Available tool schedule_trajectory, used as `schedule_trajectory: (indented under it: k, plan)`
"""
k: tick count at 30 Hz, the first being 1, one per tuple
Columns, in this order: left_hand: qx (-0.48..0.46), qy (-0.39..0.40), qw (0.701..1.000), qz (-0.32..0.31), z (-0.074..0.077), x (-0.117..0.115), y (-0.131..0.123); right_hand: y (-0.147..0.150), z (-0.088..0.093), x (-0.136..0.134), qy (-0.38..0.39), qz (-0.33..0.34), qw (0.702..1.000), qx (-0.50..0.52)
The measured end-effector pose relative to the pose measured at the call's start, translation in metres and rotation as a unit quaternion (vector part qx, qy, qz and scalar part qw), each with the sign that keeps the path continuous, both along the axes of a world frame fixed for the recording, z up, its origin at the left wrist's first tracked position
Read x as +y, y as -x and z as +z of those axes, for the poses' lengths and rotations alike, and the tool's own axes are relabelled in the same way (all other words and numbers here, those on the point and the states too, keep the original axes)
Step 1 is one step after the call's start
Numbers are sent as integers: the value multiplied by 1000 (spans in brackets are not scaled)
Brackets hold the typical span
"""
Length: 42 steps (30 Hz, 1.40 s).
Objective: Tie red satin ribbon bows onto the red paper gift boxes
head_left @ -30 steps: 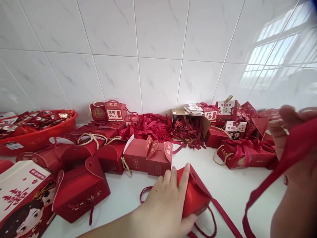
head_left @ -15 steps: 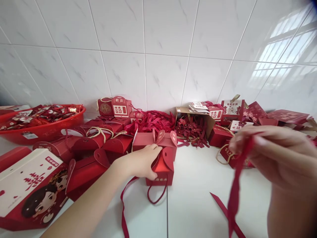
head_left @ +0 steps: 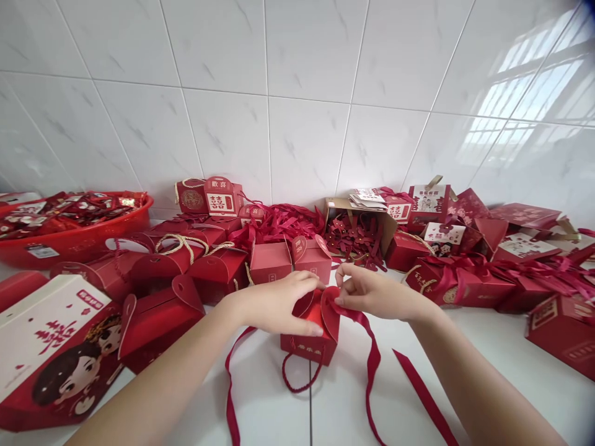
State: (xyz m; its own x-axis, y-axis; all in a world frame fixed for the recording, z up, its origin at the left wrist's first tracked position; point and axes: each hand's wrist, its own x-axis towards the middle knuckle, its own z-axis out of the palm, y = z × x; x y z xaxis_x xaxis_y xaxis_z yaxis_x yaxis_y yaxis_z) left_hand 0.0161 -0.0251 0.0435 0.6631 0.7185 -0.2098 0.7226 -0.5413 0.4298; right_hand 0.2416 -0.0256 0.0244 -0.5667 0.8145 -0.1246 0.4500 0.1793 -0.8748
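Observation:
A small red gift box (head_left: 307,351) with rounded flaps stands upright on the white surface. My left hand (head_left: 272,303) grips it from the left, thumb across its front and fingers over the top. A red cord handle (head_left: 297,390) hangs from its front. My right hand (head_left: 374,292) pinches a dark red ribbon (head_left: 373,365) at the top of the right flap, and the ribbon trails down the surface. Another ribbon length (head_left: 230,384) comes out under my left wrist; whether both are one strip is hidden.
A loose ribbon strip (head_left: 423,396) lies at the right front. Red gift boxes (head_left: 160,322) crowd the left, more boxes (head_left: 478,288) the right. Behind are a ribbon heap (head_left: 283,223), a carton (head_left: 388,232) of flower ribbons and a red basin (head_left: 83,241) of packets, against a tiled wall.
My right hand has come in from the right with the ribbon and now meets the box's right flap. My left hand stays on the box, its thumb now across the front.

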Motion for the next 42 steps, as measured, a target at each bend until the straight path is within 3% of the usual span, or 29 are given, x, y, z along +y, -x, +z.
schedule_trajectory:
  k: [4, 13, 20, 23, 27, 30, 33, 35, 37, 39, 42]
  plan:
    - [-62, -25, 997, 29, -7, 1, -6, 5, 0, -2, -13, -8, 1000, 27]
    - [-163, -68, 984, 25, -17, 4, -13, 13, -7, 0, -23, -18, 999, 46]
    - [-256, -101, 961, 41, -20, 8, -16, 15, 3, -6, -163, -83, 983, -14]
    - [-305, -160, 937, 62, -18, 7, -19, 16, 3, -3, -179, -91, 979, -19]
    - [-333, -230, 910, 95, -6, 0, -18, 17, 4, 0, -147, -55, 984, 89]
    - [-235, -180, 946, 134, 6, -8, -7, 12, 14, -10, -145, -72, 969, 187]
    - [-86, -97, 977, 169, 13, -11, 6, -3, 33, -35, -212, -131, 929, 274]
    - [-57, -57, 981, 178, 14, -10, 12, -15, 44, -53, -278, -163, 890, 322]
    - [-74, -24, 981, 180, 15, -6, 15, -21, 50, -65, -338, -150, 861, 349]
    - [-102, 9, 978, 182, 15, -2, 14, -20, 49, -67, -324, -149, 874, 328]
    - [-139, 53, 972, 180, 17, 1, 10, -3, 37, -50, -182, -138, 951, 210]
